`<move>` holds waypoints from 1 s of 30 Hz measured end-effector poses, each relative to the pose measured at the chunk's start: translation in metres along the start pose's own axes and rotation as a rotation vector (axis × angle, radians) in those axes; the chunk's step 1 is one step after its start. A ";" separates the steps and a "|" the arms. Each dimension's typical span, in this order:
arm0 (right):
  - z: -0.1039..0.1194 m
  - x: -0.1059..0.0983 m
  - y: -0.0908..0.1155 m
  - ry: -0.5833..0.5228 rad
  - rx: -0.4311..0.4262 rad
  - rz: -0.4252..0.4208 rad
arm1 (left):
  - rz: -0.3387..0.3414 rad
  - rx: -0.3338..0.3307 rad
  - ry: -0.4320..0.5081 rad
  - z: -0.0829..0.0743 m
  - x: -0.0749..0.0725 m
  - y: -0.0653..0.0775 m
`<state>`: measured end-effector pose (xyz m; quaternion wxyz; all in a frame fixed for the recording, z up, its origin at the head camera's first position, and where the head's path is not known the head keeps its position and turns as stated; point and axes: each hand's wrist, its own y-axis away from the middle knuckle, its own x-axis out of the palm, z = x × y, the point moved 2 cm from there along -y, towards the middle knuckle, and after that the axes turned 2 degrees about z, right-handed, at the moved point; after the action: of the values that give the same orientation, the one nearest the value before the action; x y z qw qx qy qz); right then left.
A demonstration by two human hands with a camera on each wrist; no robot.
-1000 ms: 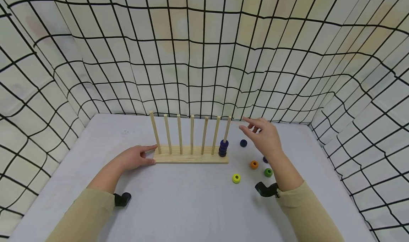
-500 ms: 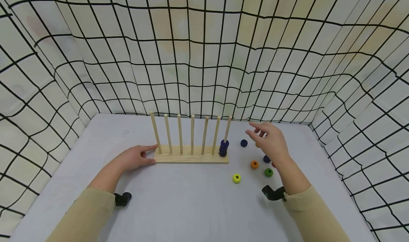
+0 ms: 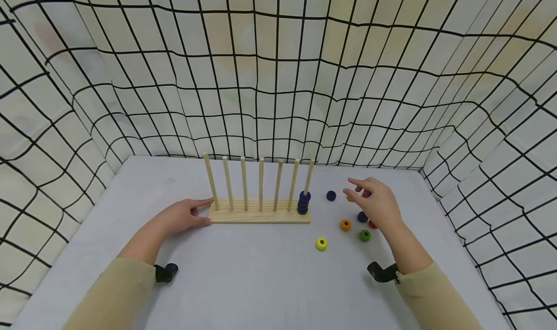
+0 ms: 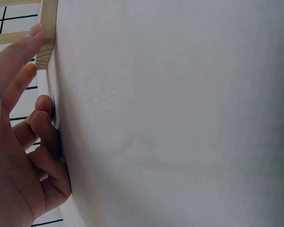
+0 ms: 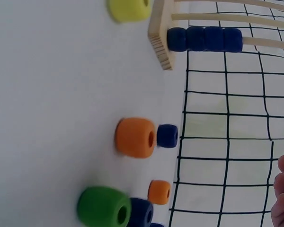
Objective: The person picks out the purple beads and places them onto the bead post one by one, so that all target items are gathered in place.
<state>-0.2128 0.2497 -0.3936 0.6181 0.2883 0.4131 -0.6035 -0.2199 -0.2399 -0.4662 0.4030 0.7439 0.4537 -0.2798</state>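
A wooden rack with several upright pegs (image 3: 261, 216) stands on the white table; the rightmost peg bears a stack of dark blue beads (image 3: 303, 203). My left hand (image 3: 184, 216) grips the rack's left end between thumb and index finger, its other fingers curled by the tabletop in the left wrist view. Above the loose beads on the right, my right hand (image 3: 377, 202) hovers with nothing between its parted thumb and index finger. Near it lie a blue bead (image 3: 362, 217), a red bead (image 3: 373, 224) partly hidden by the hand, and an orange bead (image 5: 159, 192).
Other loose beads are a yellow one (image 3: 321, 244), a larger orange one (image 3: 345, 225), a green one (image 3: 364, 235) and a blue one (image 3: 331, 195) right of the rack. Black netting (image 3: 278, 93) before pale walls borders the table's back and sides.
My right hand has moved right, down and away from the blue stack, its fingers staying apart. The red and smaller orange beads have come into sight. My left hand has stayed put.
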 end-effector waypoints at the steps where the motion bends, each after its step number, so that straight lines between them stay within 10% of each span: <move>1: -0.003 0.000 0.001 0.001 0.007 0.005 | 0.001 -0.001 0.001 0.000 0.000 0.000; 30: -0.067 0.004 0.032 0.137 0.089 0.150 | 0.003 -0.017 -0.020 0.000 0.000 -0.001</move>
<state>-0.1926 0.3082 -0.4349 0.6184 0.3861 0.4044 -0.5522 -0.2209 -0.2400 -0.4662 0.4146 0.7383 0.4508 -0.2827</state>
